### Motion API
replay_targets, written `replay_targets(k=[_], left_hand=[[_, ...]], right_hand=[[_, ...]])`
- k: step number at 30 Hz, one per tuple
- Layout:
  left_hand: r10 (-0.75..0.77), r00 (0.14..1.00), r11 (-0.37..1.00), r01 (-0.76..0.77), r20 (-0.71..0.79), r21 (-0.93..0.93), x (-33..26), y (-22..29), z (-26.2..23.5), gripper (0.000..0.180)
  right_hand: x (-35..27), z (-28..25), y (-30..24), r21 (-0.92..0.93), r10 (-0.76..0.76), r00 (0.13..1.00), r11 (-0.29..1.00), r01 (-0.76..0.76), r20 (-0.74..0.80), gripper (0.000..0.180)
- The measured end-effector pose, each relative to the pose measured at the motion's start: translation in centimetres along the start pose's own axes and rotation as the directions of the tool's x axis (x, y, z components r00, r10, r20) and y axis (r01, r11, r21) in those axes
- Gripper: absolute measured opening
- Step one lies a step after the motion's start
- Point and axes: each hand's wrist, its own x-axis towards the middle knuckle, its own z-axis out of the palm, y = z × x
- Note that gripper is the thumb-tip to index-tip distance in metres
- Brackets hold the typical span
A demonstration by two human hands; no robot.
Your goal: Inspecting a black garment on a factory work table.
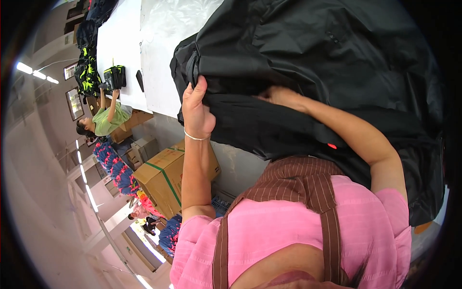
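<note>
The white table [161,67] is taken as landmark. Black fabric [313,53] is spread in loose folds over its right-hand part, overhanging its near edge. A raised edge of the fabric is pinched between thumb and fingers of the left hand [196,106], above the table's near side. The right hand [285,96] is placed among the folds, farther right along the table; its fingers are blurred and partly hidden, so whether they are closed cannot be told. A strapped cardboard box [161,176] is positioned on the table's near side. Clear plastic sheeting [171,17] is laid upon the table.
</note>
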Motion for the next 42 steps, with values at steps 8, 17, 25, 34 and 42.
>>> replay_targets(k=[8,17,25,34,42], left_hand=[[-0.109,0.993,0.992,0.106,0.047,0.067,0.6,1.1,0.6,0.035],[-0.121,0.993,0.987,0.120,0.006,0.110,0.6,-0.3,-0.4,0.034],[0.093,0.994,0.942,-0.068,-0.062,0.330,-0.3,-0.5,0.3,0.028],[0.047,0.995,0.993,-0.037,-0.084,0.114,-0.9,-0.4,0.0,0.031],[0.730,0.679,0.216,-0.338,0.078,0.916,-2.0,-0.5,1.9,0.044]], right_hand=[[-1.8,-1.3,-1.8,0.329,-0.203,0.952,0.904,0.273,-0.231,0.042],[-3.5,1.8,-5.3,0.220,-0.330,0.881,0.882,0.416,-0.340,0.059],[-2.9,-2.8,-7.5,0.329,-0.193,0.891,0.880,0.343,-0.411,0.040],[1.0,-3.4,-7.7,0.333,-0.144,0.892,0.892,0.305,-0.429,0.035],[1.4,-3.6,-7.5,0.313,-0.088,0.851,0.907,0.284,-0.518,0.038]])
